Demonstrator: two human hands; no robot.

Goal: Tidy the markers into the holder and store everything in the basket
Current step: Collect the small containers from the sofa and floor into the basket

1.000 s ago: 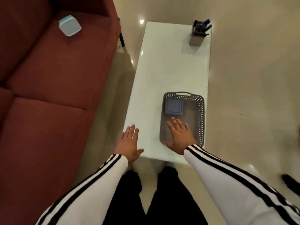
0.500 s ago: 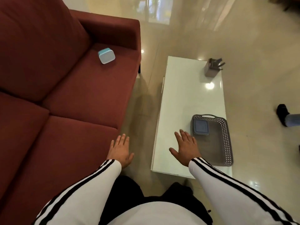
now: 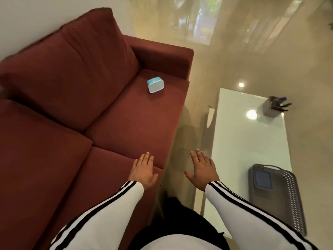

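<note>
A grey perforated basket (image 3: 292, 201) sits at the near right end of the white table (image 3: 246, 145); a blue-lidded box (image 3: 262, 179) lies in its far left corner. A grey holder (image 3: 270, 109) with several dark markers (image 3: 282, 105) stands at the table's far right. My left hand (image 3: 143, 171) hovers flat over the sofa's front edge, fingers apart, holding nothing. My right hand (image 3: 202, 169) is spread over the gap between sofa and table, also empty and well left of the basket.
A dark red sofa (image 3: 75, 109) fills the left side; a small white and teal box (image 3: 155, 84) rests on its far seat cushion. Glossy beige floor (image 3: 234, 56) surrounds the table. My dark trousers show at the bottom.
My view has swung left toward the sofa. Both hands have moved left with it: the right hand left the basket and table, the left now hangs over the sofa edge.
</note>
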